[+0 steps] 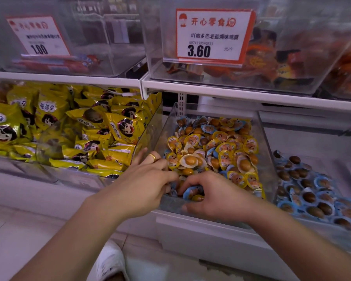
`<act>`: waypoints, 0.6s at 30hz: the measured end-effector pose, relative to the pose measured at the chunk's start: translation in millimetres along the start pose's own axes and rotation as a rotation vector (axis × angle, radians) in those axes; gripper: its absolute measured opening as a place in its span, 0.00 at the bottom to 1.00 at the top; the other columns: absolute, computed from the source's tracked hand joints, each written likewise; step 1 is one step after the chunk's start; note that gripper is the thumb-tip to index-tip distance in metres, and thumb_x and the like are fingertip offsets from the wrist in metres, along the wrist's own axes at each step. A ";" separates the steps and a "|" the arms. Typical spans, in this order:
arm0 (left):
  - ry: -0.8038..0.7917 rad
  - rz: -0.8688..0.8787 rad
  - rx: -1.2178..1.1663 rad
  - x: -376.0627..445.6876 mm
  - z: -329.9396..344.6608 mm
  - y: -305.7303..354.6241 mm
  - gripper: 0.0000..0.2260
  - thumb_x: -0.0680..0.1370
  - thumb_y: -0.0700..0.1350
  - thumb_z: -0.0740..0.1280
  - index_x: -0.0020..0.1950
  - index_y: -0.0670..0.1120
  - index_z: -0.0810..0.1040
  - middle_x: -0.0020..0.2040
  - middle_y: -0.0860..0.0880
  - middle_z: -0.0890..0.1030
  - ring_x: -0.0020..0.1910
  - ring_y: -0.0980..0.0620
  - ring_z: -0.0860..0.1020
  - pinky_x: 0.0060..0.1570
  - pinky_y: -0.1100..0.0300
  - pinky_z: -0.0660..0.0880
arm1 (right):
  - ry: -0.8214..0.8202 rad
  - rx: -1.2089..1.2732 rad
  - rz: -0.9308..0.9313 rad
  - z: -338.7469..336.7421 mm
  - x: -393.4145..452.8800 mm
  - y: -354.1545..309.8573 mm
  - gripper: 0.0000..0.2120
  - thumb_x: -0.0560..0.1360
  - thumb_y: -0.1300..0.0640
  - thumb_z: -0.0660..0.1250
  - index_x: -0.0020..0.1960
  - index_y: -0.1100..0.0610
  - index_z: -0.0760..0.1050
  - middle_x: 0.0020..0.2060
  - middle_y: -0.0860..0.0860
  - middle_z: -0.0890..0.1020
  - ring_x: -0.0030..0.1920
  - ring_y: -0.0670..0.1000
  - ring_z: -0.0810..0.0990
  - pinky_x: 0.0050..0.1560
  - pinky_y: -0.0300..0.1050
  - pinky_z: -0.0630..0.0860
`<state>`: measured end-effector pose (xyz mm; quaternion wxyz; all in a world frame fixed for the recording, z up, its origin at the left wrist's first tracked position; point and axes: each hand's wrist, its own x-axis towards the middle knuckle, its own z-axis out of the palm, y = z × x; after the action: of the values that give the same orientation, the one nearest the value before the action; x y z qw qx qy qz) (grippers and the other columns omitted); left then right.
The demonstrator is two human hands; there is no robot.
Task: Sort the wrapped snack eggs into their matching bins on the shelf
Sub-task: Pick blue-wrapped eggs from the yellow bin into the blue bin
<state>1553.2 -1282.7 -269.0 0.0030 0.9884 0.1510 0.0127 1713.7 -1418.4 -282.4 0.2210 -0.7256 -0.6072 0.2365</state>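
I am looking down at a white shelf (73,79) that is carrying clear bins on two levels. On the lower level, the left bin (148,126) is holding large yellow packets (122,126) printed with a cartoon face. The middle bin (266,151) is piled with small yellow-wrapped eggs (225,148), and a few blue-wrapped ones are lying among them. The right bin (320,226) is holding blue-wrapped eggs (310,196) with darker brown shells. Above, a red-bordered price tag (212,36) reading 3.60 is hanging on an upper bin (312,84) of orange packets.

Both hands are reaching into the front left corner of the middle bin. My left hand (148,183), with a gold ring (152,157) on one finger, is curling its fingers down into the pile; I cannot tell whether this grip has hold of anything. My right hand (213,196) is lying just beside it, its fingers and thumb closing round a blue-wrapped egg (193,192) that is sitting low against the bin's front wall, directly under the fingertips. A white shoe (109,262) is showing on the floor below.
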 end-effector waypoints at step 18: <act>0.029 -0.054 -0.017 23.0 8.1 4.8 0.03 0.75 0.53 0.69 0.48 0.61 0.80 0.47 0.56 0.67 0.62 0.51 0.64 0.74 0.43 0.48 | 0.524 0.784 0.261 -20.8 -4.4 14.2 0.05 0.73 0.54 0.75 0.49 0.53 0.84 0.31 0.50 0.84 0.29 0.46 0.80 0.28 0.37 0.73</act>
<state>1576.8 -1280.4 -276.5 0.0095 0.9837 0.1775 0.0284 1736.8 -1425.9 -274.3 0.5915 -0.6928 -0.3005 0.2825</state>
